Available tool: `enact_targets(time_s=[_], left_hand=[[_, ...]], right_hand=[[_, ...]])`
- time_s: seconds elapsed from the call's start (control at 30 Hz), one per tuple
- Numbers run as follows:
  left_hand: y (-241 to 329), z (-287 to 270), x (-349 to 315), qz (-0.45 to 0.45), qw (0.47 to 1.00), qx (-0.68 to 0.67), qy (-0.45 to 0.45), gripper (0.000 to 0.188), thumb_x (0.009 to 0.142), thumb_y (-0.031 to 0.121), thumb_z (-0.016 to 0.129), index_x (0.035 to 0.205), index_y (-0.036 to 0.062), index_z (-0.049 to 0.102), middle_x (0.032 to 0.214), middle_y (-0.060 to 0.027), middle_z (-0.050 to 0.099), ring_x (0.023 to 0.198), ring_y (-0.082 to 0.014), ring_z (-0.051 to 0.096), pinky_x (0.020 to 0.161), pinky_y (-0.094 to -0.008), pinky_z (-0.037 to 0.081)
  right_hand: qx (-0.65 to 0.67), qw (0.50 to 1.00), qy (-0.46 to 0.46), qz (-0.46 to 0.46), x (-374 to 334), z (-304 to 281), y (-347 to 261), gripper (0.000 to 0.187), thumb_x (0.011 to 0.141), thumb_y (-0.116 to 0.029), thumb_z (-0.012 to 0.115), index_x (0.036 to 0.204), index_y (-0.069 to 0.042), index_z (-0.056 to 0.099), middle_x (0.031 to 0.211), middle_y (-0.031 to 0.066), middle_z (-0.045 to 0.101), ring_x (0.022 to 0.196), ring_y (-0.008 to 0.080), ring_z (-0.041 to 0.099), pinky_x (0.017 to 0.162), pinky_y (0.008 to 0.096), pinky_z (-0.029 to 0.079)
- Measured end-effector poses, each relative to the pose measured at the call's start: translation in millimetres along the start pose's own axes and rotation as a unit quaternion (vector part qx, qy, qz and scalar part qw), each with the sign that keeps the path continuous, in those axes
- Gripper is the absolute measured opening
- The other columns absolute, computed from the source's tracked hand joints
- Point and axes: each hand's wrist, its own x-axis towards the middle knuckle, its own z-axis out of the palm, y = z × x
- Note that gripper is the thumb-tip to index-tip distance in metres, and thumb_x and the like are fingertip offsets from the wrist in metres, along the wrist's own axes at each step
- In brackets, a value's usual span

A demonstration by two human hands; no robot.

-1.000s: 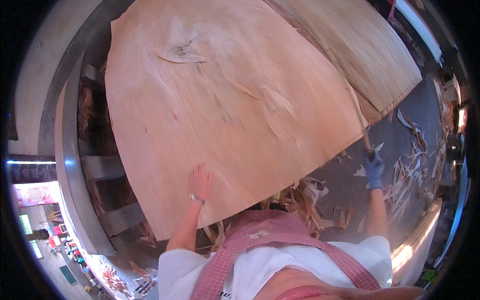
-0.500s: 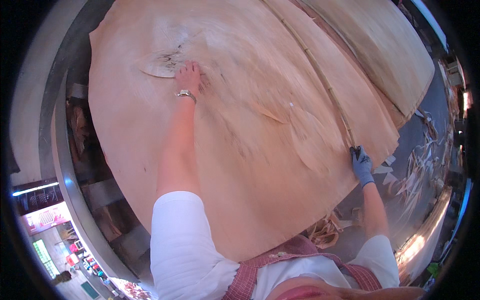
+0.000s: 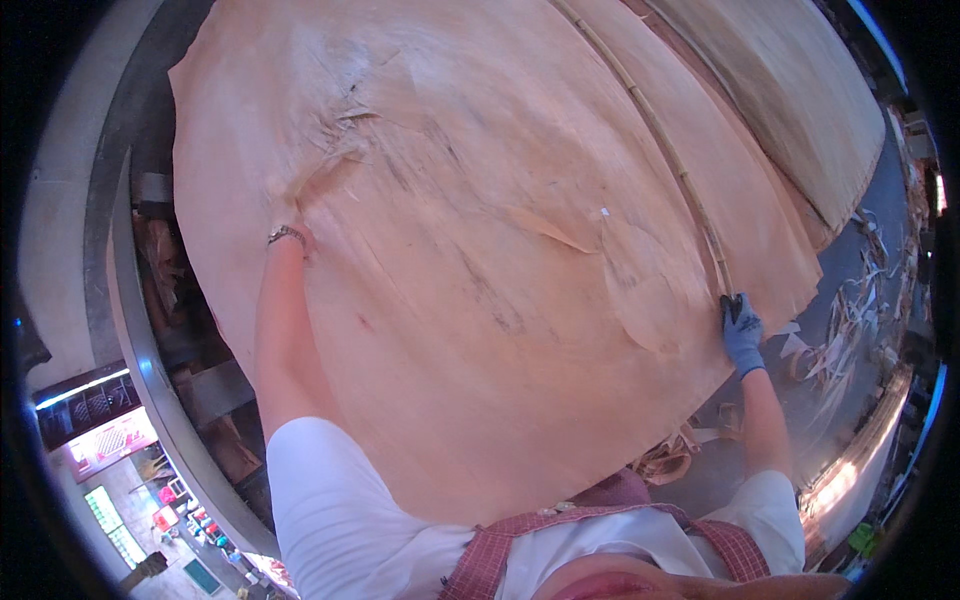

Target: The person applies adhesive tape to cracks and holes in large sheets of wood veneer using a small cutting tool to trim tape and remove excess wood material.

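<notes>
A large sheet of thin tan wood veneer (image 3: 480, 400) spreads in front of me, with dark streaks, cracks and lifted flaps on its face. My left hand (image 3: 306, 240), bare with a metal watch at the wrist, is at the sheet's left part, beside a raised flap (image 3: 335, 172). Most of its fingers are hidden by veneer, so their pose does not show. At the right, my right hand (image 3: 741, 332) in a blue-grey glove is closed around the near end of a long thin bamboo stick (image 3: 672, 160), which lies along the veneer toward the far side.
More veneer sheets (image 3: 790, 90) lie at the far right. Torn veneer strips (image 3: 840, 340) litter the grey floor on the right, and curled scraps (image 3: 665, 460) lie near my apron. A curved grey metal edge (image 3: 150, 370) runs along the left, with dark slots behind it.
My left hand has moved left and nearer to me, from the cracked patch, and its fingers are now largely hidden by veneer. The right hand keeps its grip on the stick.
</notes>
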Motion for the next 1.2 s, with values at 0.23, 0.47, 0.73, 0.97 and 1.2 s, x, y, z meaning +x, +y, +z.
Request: enact_targets(time_s=[0.23, 0.47, 0.73, 0.97, 1.2], left_hand=[[75, -50, 40, -0.074, 0.988, -0.036, -0.131, 0.094, 0.084, 0.017, 0.065, 0.156, 0.0215, 0.005, 0.14, -0.0251, 0.046, 0.118, -0.0404, 0.056, 0.098, -0.0483, 0.046], [20, 37, 122, -0.03, 0.997, -0.053, 0.048, 0.084, 0.089, 0.02, 0.059, 0.155, 0.0247, 0.008, 0.132, -0.0232, 0.052, 0.115, -0.0396, 0.056, 0.091, -0.0497, 0.049], [40, 11, 119, -0.088, 0.995, -0.046, 0.0, 0.033, 0.093, 0.027, 0.05, 0.118, 0.0119, 0.065, 0.119, -0.021, 0.062, 0.113, -0.0374, 0.058, 0.092, -0.0489, 0.048], [17, 6, 63, -0.265, 0.959, 0.029, 0.09, 0.037, 0.095, 0.031, 0.048, 0.112, 0.0032, 0.066, 0.095, -0.0188, 0.068, 0.097, -0.0375, 0.063, 0.085, -0.0461, 0.05], [229, -37, -46, 0.166, 0.9, -0.402, -0.03, 0.038, 0.085, 0.01, 0.056, 0.123, 0.0059, 0.053, 0.091, -0.015, 0.067, 0.084, -0.0355, 0.064, 0.072, -0.0448, 0.049]], right_hand=[[-0.015, 1.0, 0.014, 0.022, -8, -10, -10, 0.031, 0.095, -0.038, 0.057, 0.095, -0.007, 0.055, 0.086, 0.0211, 0.066, 0.081, 0.0437, 0.063, 0.067, 0.051, 0.049], [0.004, 0.998, 0.068, -0.008, -3, -8, -21, 0.03, 0.094, -0.037, 0.059, 0.093, -0.008, 0.054, 0.084, 0.0211, 0.066, 0.08, 0.0435, 0.063, 0.066, 0.0512, 0.048], [-0.003, 0.998, 0.056, 0.023, -13, -1, -11, 0.029, 0.093, -0.036, 0.059, 0.094, -0.008, 0.055, 0.085, 0.0218, 0.065, 0.081, 0.0433, 0.063, 0.067, 0.0504, 0.048], [-0.024, 0.999, 0.027, 0.022, 3, 2, -15, 0.035, 0.094, -0.043, 0.055, 0.096, -0.009, 0.056, 0.088, 0.0208, 0.066, 0.084, 0.0425, 0.063, 0.069, 0.05, 0.049], [-0.014, 0.998, 0.044, 0.035, -7, -3, -14, 0.032, 0.094, -0.042, 0.056, 0.093, -0.01, 0.056, 0.086, 0.0206, 0.066, 0.082, 0.0416, 0.064, 0.068, 0.0498, 0.049]])
